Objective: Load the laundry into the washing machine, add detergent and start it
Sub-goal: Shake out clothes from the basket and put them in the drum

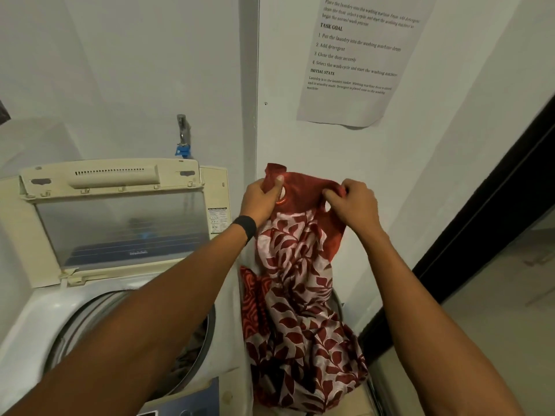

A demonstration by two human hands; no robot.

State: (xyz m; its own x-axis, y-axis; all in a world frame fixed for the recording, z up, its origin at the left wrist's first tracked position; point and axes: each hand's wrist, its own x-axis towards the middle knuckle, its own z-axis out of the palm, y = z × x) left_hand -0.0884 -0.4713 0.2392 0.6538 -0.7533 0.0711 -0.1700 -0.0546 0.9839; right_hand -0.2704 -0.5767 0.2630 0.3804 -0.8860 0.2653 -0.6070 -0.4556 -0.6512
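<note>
Left fingers (274,187): curled and clamped on the top hem of a red fabric curtain with a white panel printed in dark red leaves (300,280), thumb pressed flat on the front of the hem. A metal eyelet ring (282,200) in the hem shows just beside the left hand (264,199).

Right fingers (333,196): drawn together, pinching the same hem further along. The right hand (353,205) is level with the left, and the hem spans the gap between them.

A black wristband (244,226) sits on the left wrist.

Curtain position: held up in front of the white wall, to the right of the cream top-loading washing machine (36,325) and outside it. It hangs in loose folds, and its lower end bunches low beside the machine's right side. What it rests on is hidden.

Machine: hinged lid with clear window (120,223) raised upright against the wall. Round drum opening (192,340) is exposed, with dark cloth (186,358) inside, partly covered by the left forearm. A blue control panel (186,397) shows at the front edge.

Surroundings: a metal wall tap (183,130) with a blue hose fitting (182,151) above the lid; a printed paper sheet (354,55) on the wall above the hands; a dark door frame (480,229) at right.
</note>
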